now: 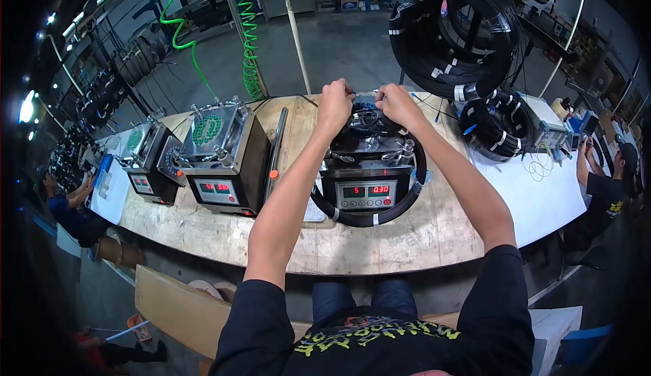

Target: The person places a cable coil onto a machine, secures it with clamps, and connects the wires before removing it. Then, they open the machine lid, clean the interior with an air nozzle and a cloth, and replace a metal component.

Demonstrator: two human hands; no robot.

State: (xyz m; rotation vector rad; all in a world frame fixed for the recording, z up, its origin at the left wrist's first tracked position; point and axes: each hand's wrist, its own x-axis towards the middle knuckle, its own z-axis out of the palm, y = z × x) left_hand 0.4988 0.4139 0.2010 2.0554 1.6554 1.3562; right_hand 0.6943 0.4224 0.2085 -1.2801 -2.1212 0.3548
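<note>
Both my hands work over the far side of a black machine (328, 194) with red digits on its front panel (366, 193). My left hand (335, 108) has its fingers bent and pinched together at the left of the machine's top. Opposite it, my right hand (401, 107) is also closed, thumb against fingers. What sits in the fingertips is too small to make out. Between the hands lies a tangle of dark cables (367, 120) on the machine's top. A coil of black cable (405, 208) loops round the machine's front and right side.
Two similar machines with green ring-shaped plates (207, 130) (135, 139) stand to the left on the wooden table (271, 244). At right are a large hanging black coil (400, 57), a smaller coil (498, 147) and a grey box (544, 120). Co-workers (62, 206) (603, 193) are at both sides.
</note>
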